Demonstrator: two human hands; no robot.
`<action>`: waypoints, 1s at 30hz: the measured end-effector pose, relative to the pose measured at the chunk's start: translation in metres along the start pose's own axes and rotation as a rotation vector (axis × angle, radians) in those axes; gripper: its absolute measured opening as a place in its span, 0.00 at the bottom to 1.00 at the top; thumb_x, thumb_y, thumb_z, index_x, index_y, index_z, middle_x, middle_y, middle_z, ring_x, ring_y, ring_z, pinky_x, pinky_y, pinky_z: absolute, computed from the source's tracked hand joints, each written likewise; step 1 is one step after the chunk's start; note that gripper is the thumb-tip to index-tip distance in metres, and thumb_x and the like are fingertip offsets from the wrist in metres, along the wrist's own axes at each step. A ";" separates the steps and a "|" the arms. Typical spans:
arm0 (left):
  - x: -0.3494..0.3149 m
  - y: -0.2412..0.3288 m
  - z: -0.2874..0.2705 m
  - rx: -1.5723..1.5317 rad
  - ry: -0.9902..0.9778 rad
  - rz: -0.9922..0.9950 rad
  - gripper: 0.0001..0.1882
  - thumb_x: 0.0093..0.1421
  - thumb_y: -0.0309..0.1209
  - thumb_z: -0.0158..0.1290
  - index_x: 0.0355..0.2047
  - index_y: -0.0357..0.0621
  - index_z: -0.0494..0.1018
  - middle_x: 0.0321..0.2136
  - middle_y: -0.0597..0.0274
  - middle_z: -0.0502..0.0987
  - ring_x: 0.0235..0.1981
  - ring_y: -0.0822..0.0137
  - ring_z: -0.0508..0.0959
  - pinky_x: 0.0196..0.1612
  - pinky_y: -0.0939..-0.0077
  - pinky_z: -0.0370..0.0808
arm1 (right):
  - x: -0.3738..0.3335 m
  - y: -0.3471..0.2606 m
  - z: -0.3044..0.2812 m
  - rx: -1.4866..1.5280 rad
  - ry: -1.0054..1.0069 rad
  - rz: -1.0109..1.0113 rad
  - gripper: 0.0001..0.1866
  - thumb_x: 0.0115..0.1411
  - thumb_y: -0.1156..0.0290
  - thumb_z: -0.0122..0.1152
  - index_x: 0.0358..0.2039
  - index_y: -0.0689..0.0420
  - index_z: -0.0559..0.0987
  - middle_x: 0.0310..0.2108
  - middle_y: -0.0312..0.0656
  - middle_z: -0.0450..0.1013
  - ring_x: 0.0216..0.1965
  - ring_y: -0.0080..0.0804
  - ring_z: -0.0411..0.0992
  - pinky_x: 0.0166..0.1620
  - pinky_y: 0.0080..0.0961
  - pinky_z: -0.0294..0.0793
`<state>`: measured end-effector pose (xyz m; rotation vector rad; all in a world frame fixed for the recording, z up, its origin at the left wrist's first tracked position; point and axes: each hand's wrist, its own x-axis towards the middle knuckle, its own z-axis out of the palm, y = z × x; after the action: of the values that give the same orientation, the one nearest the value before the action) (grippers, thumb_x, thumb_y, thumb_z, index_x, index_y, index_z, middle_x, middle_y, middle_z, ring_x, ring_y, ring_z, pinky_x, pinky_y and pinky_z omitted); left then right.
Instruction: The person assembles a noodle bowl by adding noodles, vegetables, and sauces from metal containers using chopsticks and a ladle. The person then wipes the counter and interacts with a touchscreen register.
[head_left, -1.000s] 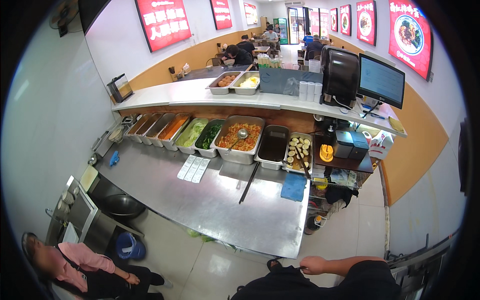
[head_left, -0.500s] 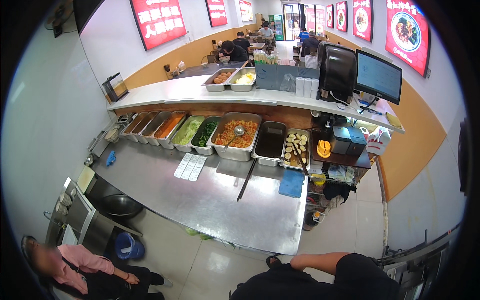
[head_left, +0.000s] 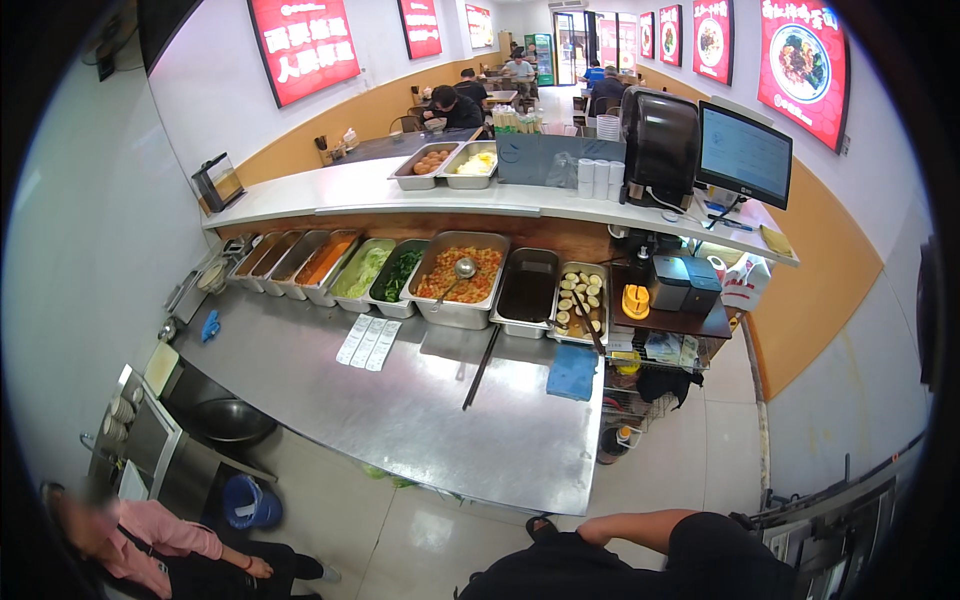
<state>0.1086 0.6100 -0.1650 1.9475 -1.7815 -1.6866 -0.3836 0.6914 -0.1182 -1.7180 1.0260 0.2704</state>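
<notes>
Neither of my hands shows. A bare arm [head_left: 640,524] of mine comes out of a black sleeve at the lower right, and its hand is hidden by dark clothing. In front of me stretches a steel worktable [head_left: 420,430]. Three paper slips [head_left: 368,342] lie side by side on it, near the pans. Long dark sticks [head_left: 481,370] lean from the pan of dark liquid [head_left: 528,285] onto the table. A ladle [head_left: 465,268] rests in the pan of diced red and orange food [head_left: 478,258]. Dark utensils [head_left: 588,322] lie across a pan of pale round pieces [head_left: 570,283].
A folded blue cloth [head_left: 571,372] lies at the table's right end, a crumpled blue one [head_left: 211,326] at its left. A seated person in pink [head_left: 170,530] is at lower left, near a blue bucket [head_left: 250,502]. A monitor [head_left: 745,152] stands on the white ledge [head_left: 350,196].
The view has shifted a little, so the table and pans now appear slightly farther left and lower. Nothing on the table has visibly moved.
</notes>
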 end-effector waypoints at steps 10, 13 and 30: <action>0.002 -0.001 0.004 0.008 -0.009 0.022 0.21 0.63 0.43 0.46 0.42 0.35 0.73 0.34 0.48 0.78 0.36 0.57 0.75 0.42 0.65 0.71 | 0.022 0.033 0.039 0.223 0.240 0.402 0.14 0.52 0.68 0.58 0.38 0.62 0.76 0.38 0.55 0.75 0.42 0.50 0.73 0.44 0.41 0.72; -0.001 -0.001 0.000 0.006 -0.002 0.004 0.21 0.62 0.43 0.46 0.42 0.35 0.73 0.35 0.49 0.78 0.36 0.57 0.75 0.42 0.66 0.71 | 0.013 0.018 0.027 0.240 0.219 0.421 0.17 0.54 0.65 0.55 0.41 0.62 0.74 0.42 0.56 0.73 0.45 0.51 0.71 0.46 0.41 0.70; -0.023 0.132 -0.014 -0.291 0.072 0.103 0.16 0.61 0.35 0.48 0.41 0.34 0.73 0.30 0.54 0.79 0.34 0.66 0.79 0.39 0.73 0.75 | -0.083 -0.111 -0.122 1.805 0.453 -0.325 0.28 0.67 0.50 0.32 0.49 0.63 0.68 0.43 0.54 0.71 0.39 0.39 0.74 0.48 0.36 0.72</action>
<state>0.0306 0.5716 -0.0622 1.7409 -1.4860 -1.7063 -0.3878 0.6347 0.0572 -0.1974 0.7349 -1.0304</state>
